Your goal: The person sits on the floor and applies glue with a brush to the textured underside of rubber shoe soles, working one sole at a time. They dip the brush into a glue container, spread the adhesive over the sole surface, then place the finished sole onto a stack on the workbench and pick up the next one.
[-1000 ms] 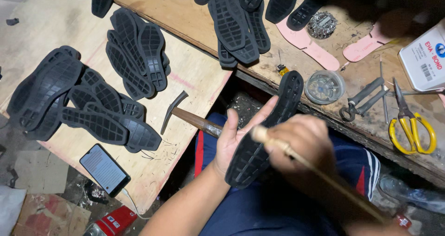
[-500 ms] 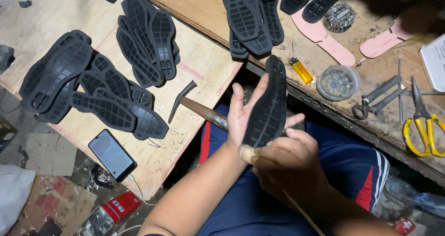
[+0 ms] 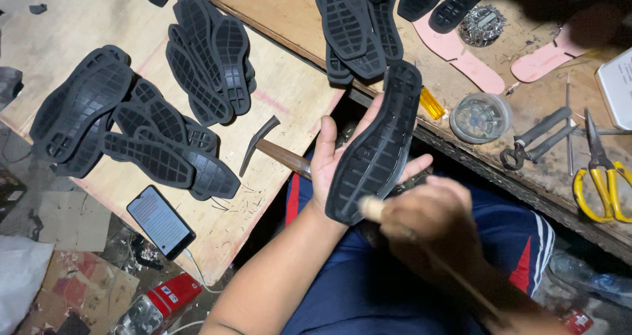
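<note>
Left hand [image 3: 332, 167], palm up and fingers spread, cradles a black sole [image 3: 375, 147] tread-up over our lap. Right hand [image 3: 431, 220], blurred, is closed around a pale stick [image 3: 372, 208] whose tip meets the sole's heel end. We note a hammer [image 3: 266, 144] just beside the left hand, and yellow scissors [image 3: 599, 180] on the bench [image 3: 526, 104] at right.

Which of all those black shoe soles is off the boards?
The black sole lying in the open left hand above the lap; the other soles lie piled on boards.
</note>
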### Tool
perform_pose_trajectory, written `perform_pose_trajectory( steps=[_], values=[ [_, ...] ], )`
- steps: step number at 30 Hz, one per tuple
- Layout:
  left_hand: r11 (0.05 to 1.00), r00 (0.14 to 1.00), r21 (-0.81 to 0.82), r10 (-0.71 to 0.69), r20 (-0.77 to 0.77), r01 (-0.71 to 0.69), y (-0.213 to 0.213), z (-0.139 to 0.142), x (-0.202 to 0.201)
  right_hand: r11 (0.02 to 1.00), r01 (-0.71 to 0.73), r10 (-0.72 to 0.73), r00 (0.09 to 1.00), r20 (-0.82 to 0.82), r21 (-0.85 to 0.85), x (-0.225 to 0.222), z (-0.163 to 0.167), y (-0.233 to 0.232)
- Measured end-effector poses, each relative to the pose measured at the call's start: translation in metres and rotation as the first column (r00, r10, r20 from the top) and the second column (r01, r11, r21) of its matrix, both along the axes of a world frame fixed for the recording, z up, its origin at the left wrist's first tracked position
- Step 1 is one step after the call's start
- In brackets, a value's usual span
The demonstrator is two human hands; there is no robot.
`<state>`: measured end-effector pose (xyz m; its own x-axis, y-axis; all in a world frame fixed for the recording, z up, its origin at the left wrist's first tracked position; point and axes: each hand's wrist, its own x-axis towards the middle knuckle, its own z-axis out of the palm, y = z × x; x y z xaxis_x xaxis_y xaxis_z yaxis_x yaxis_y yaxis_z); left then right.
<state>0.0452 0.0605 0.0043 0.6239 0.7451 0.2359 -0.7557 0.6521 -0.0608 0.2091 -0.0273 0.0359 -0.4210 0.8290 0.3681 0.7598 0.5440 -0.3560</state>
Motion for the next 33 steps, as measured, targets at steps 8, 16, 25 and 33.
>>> perform_pose_trajectory(
  steps=[8,16,25,33],
  values=[
    [0.994,0.985,-0.008,-0.104,0.135,0.106,-0.011,0.001,0.001,0.984,-0.121,0.13,0.99,-0.059,0.131,-0.021,0.023,0.014],
    [0.99,0.986,-0.097,-0.118,-0.12,0.107,-0.015,-0.007,-0.006,0.97,0.077,-0.036,0.983,-0.179,0.229,-0.006,0.022,0.023],
    [0.978,0.974,0.068,-0.185,-0.133,0.196,-0.037,0.01,-0.034,0.956,0.283,-0.212,0.851,-0.479,0.08,0.042,0.025,0.035],
    [0.959,0.958,-0.051,-0.281,-0.049,0.279,-0.042,0.005,-0.037,0.935,0.318,-0.252,0.907,-0.336,0.158,0.016,0.012,0.014]
  ],
)
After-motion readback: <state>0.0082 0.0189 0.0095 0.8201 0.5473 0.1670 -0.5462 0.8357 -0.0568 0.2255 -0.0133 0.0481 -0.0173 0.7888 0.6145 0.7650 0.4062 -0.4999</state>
